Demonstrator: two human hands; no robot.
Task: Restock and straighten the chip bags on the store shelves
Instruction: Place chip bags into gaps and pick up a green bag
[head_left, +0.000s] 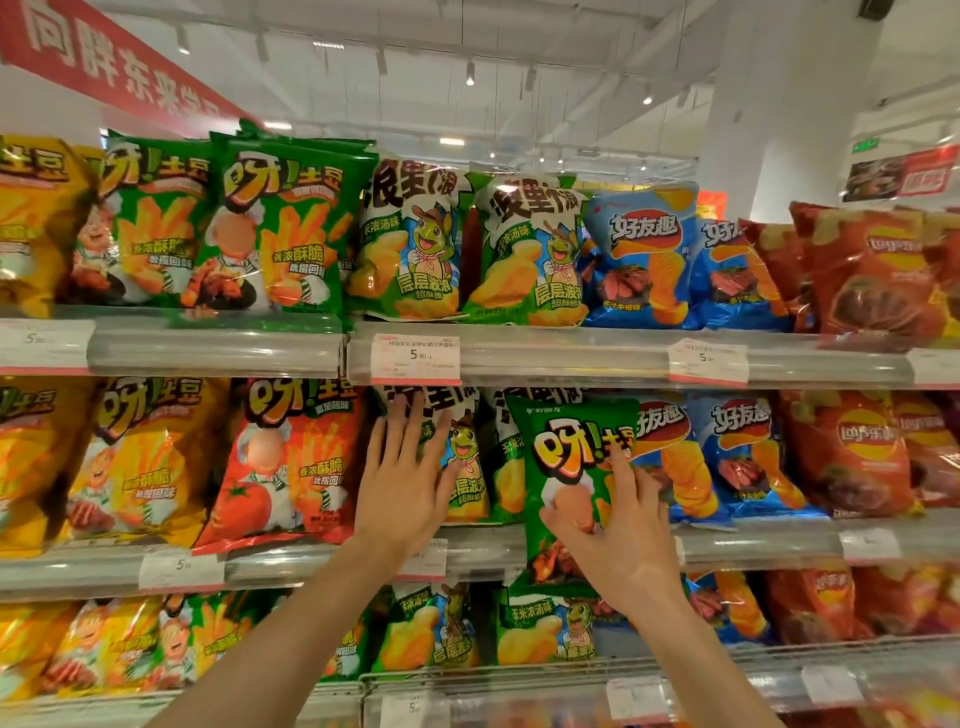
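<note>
My right hand (618, 540) grips a green chip bag (566, 457) with orange lettering, held upright in front of the middle shelf (488, 551), overlapping the frog-mascot bags behind it. My left hand (405, 483) lies flat, fingers spread, against a green-and-white frog-mascot bag (467, 467) on that same shelf. More bags like the held one (280, 228) stand on the top shelf at the left.
Three shelves are packed with chip bags: yellow and red at the left, blue bags (737, 457) and dark red bags (852, 452) at the right. Price tags (415, 358) hang on the shelf rails. A red banner (104, 62) hangs overhead.
</note>
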